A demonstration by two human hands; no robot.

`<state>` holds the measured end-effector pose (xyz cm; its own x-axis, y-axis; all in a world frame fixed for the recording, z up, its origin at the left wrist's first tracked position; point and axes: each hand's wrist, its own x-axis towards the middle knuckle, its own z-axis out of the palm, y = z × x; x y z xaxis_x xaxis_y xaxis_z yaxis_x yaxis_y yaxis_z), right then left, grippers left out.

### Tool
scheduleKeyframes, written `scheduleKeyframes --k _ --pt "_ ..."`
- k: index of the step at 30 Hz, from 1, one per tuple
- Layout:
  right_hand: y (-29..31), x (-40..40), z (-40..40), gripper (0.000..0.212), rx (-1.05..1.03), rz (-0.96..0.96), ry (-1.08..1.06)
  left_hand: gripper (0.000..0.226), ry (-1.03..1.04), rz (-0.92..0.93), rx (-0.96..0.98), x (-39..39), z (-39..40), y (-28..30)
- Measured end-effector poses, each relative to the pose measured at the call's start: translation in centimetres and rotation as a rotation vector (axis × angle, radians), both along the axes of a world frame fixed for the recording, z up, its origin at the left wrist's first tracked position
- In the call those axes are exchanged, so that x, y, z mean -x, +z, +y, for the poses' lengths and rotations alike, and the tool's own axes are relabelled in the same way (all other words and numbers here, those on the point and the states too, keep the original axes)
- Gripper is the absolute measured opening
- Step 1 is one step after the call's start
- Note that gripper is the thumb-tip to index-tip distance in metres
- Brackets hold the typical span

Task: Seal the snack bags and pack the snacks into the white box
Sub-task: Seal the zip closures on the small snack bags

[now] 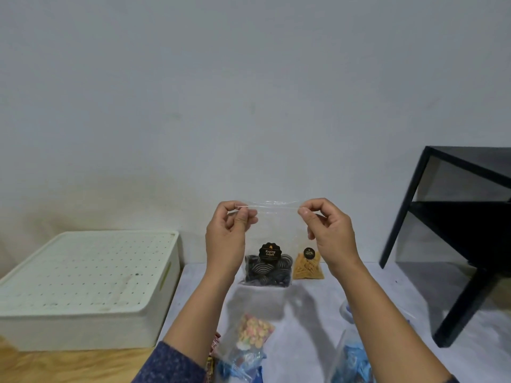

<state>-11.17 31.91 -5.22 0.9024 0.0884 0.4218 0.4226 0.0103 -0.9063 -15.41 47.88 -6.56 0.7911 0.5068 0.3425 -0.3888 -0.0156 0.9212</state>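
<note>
Against grey wall, both hands (226,233) (329,230) pinch bag (272,244) top.

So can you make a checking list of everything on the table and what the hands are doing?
Surface: pale cloth over wooden top.
Job's things: clear bag of dark swirl snacks held up; yellow stick snack bag behind; colourful snack bag near; white box, lid on, left.
Clutter: blue packets.
Grippers: left hand and right hand pinch the bag's top corners.
Cables: nothing seen.
Surroundings: black shelf right; plain wall.
</note>
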Motion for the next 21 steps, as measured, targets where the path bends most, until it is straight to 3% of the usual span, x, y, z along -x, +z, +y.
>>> scheduleKeyframes --k 21 --pt "-0.7 -0.7 0.8 0.018 0.02 -0.004 0.03 0.011 0.043 -0.017 -0.013 -0.2 -0.1 -0.2"
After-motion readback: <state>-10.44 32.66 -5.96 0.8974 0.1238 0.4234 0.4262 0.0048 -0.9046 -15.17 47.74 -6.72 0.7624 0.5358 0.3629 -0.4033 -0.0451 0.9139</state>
